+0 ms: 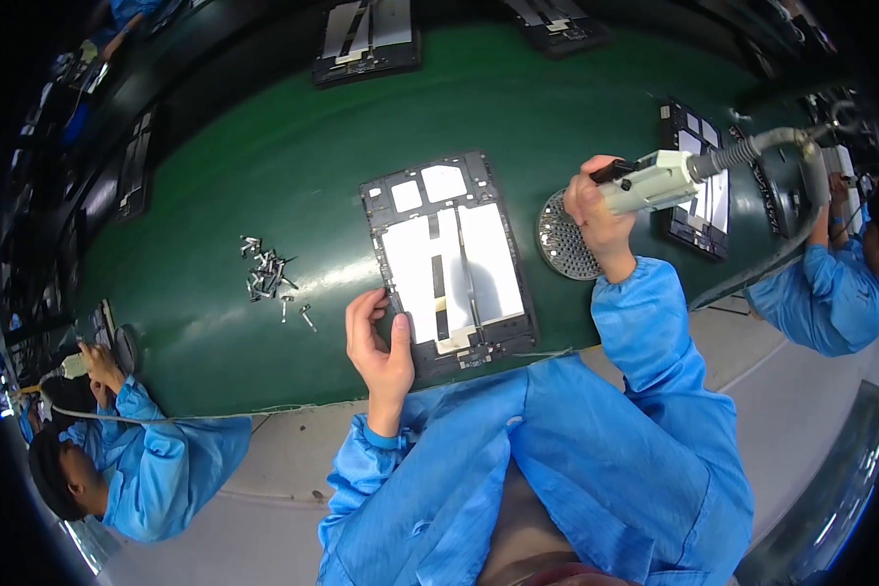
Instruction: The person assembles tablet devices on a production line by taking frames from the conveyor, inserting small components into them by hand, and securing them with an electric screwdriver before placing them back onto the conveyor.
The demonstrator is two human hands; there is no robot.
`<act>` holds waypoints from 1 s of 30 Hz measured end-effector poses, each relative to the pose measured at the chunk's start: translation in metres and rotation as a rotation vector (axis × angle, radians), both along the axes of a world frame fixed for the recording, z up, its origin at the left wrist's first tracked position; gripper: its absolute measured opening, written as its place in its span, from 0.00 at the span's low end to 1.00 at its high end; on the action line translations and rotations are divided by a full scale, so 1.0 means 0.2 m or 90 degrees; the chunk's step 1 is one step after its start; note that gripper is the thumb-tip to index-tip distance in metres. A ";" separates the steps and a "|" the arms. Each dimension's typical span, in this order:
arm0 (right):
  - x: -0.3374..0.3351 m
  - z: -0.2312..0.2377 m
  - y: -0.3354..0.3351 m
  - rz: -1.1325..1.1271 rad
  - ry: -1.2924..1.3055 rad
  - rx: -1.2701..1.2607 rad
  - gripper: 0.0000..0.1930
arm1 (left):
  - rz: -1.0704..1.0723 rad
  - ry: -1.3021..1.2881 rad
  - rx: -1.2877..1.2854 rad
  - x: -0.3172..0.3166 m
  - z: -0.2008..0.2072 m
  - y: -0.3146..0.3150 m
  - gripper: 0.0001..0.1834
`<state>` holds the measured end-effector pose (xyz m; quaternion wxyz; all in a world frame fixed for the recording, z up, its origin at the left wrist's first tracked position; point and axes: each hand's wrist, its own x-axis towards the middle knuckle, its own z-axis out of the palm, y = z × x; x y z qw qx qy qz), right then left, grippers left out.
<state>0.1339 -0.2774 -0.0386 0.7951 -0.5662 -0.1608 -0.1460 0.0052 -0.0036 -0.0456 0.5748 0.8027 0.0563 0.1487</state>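
In front of me on the green bench lies an open tablet housing, black-framed with white battery panels and a dark strip down its middle. My left hand holds its lower left edge, fingers along the side and thumb over the corner. To the right, my right hand is closed around a pale electric screwdriver with a ribbed cable end. The screwdriver is over a round metal plate full of small holes; its tip is hidden by my hand.
A loose pile of small metal parts lies left of the tablet. More open tablet housings sit at the right, far side and far left. Co-workers in blue sit at left and right. A cable arches at right.
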 end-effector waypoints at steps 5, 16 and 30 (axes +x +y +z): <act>-0.02 -0.03 0.02 -0.011 0.007 -0.034 0.14 | 0.025 -0.025 -0.075 -0.03 0.02 0.03 0.13; 0.00 0.16 0.02 -0.077 -0.013 -0.033 0.17 | 0.249 0.095 0.280 -0.01 0.13 0.45 0.09; -0.05 0.36 0.17 -0.056 -0.013 0.042 0.15 | -0.037 0.104 -0.279 0.33 0.22 0.45 0.06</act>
